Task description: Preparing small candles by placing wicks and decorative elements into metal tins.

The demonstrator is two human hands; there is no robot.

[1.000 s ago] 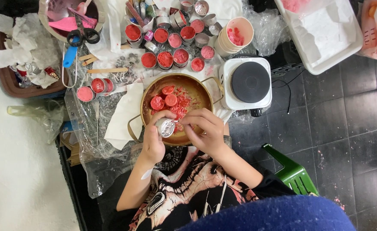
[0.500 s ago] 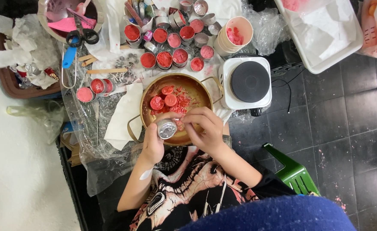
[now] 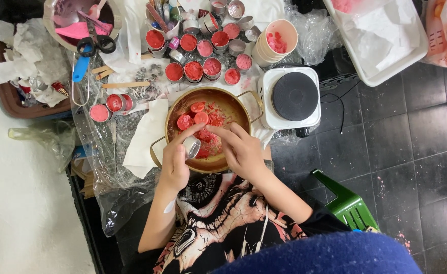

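1. The pot (image 3: 233, 109) sits in the middle of the floor work area, wax pieces (image 3: 199, 119) lying in it.
2. The hot plate (image 3: 294, 97) stands just beside the pot's right.
3. A cluster of filled tins (image 3: 195, 69) lies behind the pot.
4. A stack of paper cups (image 3: 277, 43) stands behind the hot plate.
5. Scissors (image 3: 89, 48) lie far left, behind the pot, across a bowl (image 3: 56, 30).
6. Both hands meet over the pot's near edge: left hand (image 3: 175, 162) holding a small tin (image 3: 191, 146), right hand (image 3: 241, 152) beside it.
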